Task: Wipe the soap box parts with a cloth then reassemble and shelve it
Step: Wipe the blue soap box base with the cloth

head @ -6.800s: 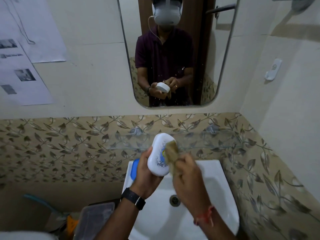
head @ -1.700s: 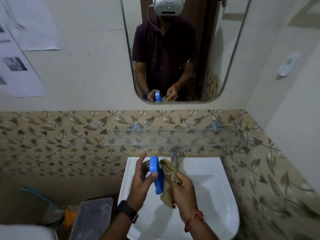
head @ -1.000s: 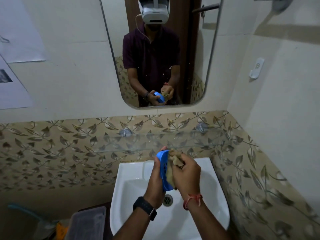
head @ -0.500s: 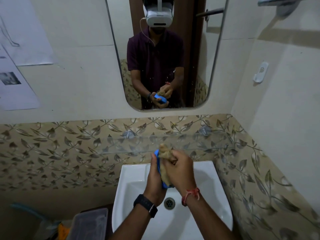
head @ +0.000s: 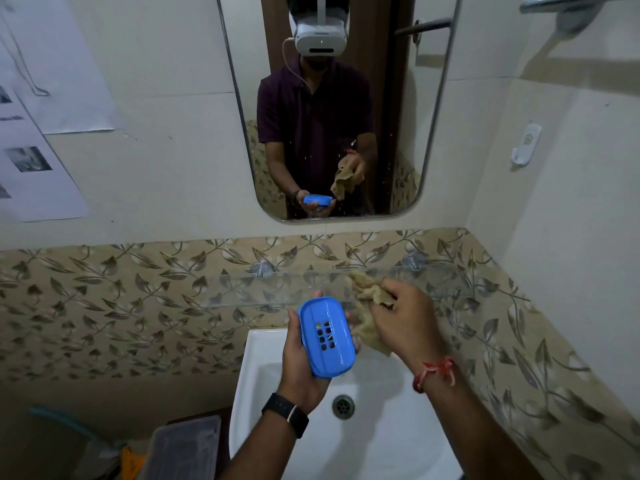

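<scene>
My left hand (head: 297,368) holds the blue soap box tray (head: 327,336) flat above the white sink (head: 374,441), its face with the small drain holes turned up toward me. To its right, my right hand (head: 403,318) grips a crumpled tan cloth (head: 367,308), lifted off the tray and a little apart from it. A clear glass shelf (head: 273,289) runs along the wall just behind both hands. The white lid of the soap box is not in view.
A mirror (head: 398,98) above the shelf reflects a person, the tray and the cloth. A translucent plastic container (head: 183,448) sits low on the left beside the sink. A white wall hook (head: 525,144) is on the right wall, and papers (head: 38,161) hang on the left.
My right hand has pulled the cloth off the blue tray and moved right. My left hand has turned the tray from upright on edge to lying face up.
</scene>
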Action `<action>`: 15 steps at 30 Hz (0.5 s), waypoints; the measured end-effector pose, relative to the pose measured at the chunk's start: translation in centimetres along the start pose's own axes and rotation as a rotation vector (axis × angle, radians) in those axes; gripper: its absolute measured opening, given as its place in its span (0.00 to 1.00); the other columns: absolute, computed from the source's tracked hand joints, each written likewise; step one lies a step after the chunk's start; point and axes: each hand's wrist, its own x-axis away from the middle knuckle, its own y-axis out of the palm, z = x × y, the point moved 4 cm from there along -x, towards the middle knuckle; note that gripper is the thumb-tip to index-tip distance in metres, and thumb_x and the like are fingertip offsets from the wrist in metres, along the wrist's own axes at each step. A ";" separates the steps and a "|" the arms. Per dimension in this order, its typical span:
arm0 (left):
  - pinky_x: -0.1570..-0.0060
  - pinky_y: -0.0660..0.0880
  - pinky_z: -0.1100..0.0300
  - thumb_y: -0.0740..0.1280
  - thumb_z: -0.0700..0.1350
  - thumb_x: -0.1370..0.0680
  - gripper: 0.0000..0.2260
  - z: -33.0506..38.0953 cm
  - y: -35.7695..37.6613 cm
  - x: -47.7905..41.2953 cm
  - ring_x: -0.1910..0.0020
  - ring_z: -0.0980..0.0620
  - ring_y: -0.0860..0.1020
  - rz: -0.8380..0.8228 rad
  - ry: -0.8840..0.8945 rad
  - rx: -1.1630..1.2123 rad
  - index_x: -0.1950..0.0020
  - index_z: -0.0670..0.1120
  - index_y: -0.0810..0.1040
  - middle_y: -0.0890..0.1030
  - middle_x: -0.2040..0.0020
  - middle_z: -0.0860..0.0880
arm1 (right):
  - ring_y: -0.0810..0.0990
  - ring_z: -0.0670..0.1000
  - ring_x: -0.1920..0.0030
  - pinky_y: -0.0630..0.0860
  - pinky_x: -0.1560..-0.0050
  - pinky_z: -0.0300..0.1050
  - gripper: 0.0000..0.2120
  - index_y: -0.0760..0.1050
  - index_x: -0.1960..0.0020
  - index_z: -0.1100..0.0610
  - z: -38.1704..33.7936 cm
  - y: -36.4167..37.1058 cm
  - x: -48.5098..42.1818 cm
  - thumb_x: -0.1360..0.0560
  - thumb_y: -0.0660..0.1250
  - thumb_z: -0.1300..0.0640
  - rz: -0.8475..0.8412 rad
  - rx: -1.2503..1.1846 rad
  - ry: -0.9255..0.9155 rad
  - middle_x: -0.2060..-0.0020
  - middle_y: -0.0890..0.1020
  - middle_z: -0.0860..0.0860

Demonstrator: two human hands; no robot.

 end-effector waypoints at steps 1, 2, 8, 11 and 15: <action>0.52 0.81 0.45 0.56 0.66 0.19 0.26 -0.2 0.1 0.1 0.51 0.41 0.82 0.003 -0.004 0.010 0.29 0.54 0.77 0.82 0.41 0.39 | 0.79 0.44 0.64 0.71 0.67 0.27 0.07 0.83 0.59 0.57 -0.8 0.1 0.1 0.29 0.68 0.66 0.009 0.002 -0.042 0.65 0.81 0.48; 0.51 0.80 0.45 0.56 0.66 0.20 0.26 -0.4 0.1 0.2 0.50 0.40 0.81 0.016 -0.013 0.008 0.29 0.53 0.77 0.82 0.41 0.39 | 0.78 0.42 0.63 0.71 0.66 0.24 0.08 0.83 0.58 0.56 -1.4 0.7 0.0 0.29 0.68 0.66 -0.048 0.018 -0.089 0.64 0.81 0.46; 0.49 0.82 0.47 0.58 0.65 0.19 0.28 -1.3 0.5 0.3 0.39 0.39 0.82 0.047 -0.068 -0.089 0.33 0.45 0.81 0.81 0.35 0.37 | 0.80 0.54 0.44 0.74 0.53 0.27 0.13 0.81 0.42 0.64 0.0 6.0 2.8 0.23 0.62 0.68 -0.314 0.175 -0.115 0.44 0.82 0.59; 0.44 0.81 0.47 0.55 0.64 0.18 0.25 -0.6 0.3 0.5 0.36 0.41 0.80 0.015 -0.038 -0.110 0.30 0.52 0.78 0.80 0.32 0.40 | 0.81 0.43 0.57 0.78 0.53 0.34 0.15 0.84 0.49 0.57 -1.4 5.8 3.3 0.28 0.63 0.68 -0.403 0.052 -0.187 0.55 0.85 0.51; 0.30 0.69 0.40 0.57 0.66 0.20 0.27 0.3 -0.2 0.6 0.31 0.38 0.74 0.017 -0.008 -0.205 0.26 0.55 0.73 0.76 0.30 0.36 | 0.81 0.43 0.54 0.79 0.52 0.35 0.12 0.83 0.51 0.54 -0.3 5.7 5.0 0.26 0.64 0.65 -0.774 0.182 -0.265 0.53 0.85 0.49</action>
